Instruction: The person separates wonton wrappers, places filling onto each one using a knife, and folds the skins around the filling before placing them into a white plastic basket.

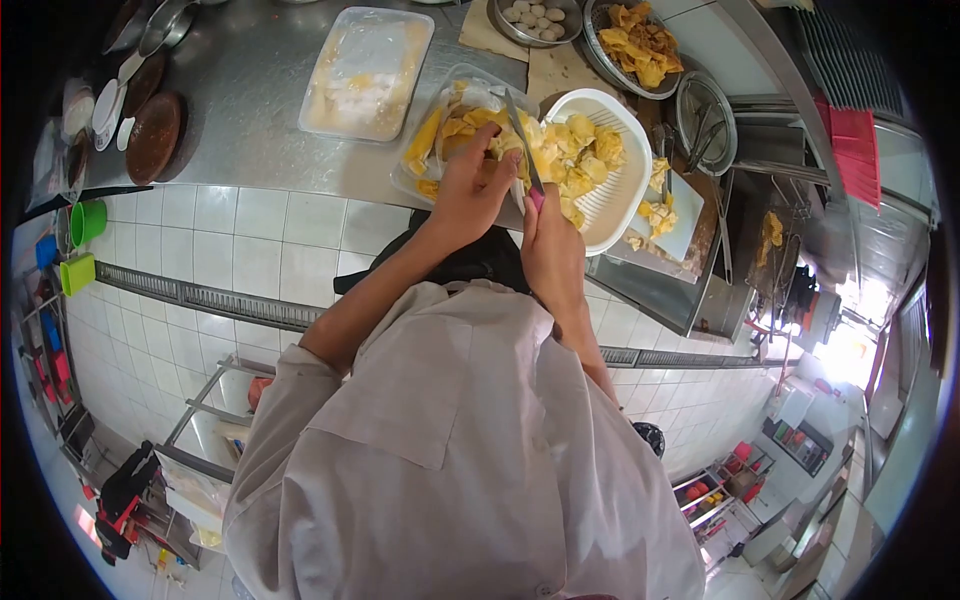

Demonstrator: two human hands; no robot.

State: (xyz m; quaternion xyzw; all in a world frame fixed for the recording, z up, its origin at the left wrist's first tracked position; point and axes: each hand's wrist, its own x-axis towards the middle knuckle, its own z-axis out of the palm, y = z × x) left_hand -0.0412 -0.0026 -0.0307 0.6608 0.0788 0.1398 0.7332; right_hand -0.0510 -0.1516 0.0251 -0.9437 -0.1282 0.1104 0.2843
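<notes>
My right hand (552, 250) is closed round the pink handle of a knife (524, 140), its blade slanting up and away from me along the near left edge of the white tray (612, 205). My left hand (470, 195) is just left of the tray, fingers curled and thumb facing them, over a clear tub (402, 183) of yellow pieces. I cannot tell whether those fingers pinch a piece or only hang over the heap.

The dumplings (578, 160) lie in the tray, crumpled and yellow, mostly toward its left and far parts, with its ribbed floor showing at the right. The tub stands just left of the tray, and farther left a box (345, 126) sits on the steel counter (240, 120), white stuff inside it. Beyond the tray are a bowl (572, 28) of pale balls and a colander (598, 55) heaped with crisp-looking golden pieces. Right of the tray, a white board (685, 215) bears more crumpled yellow pieces.
</notes>
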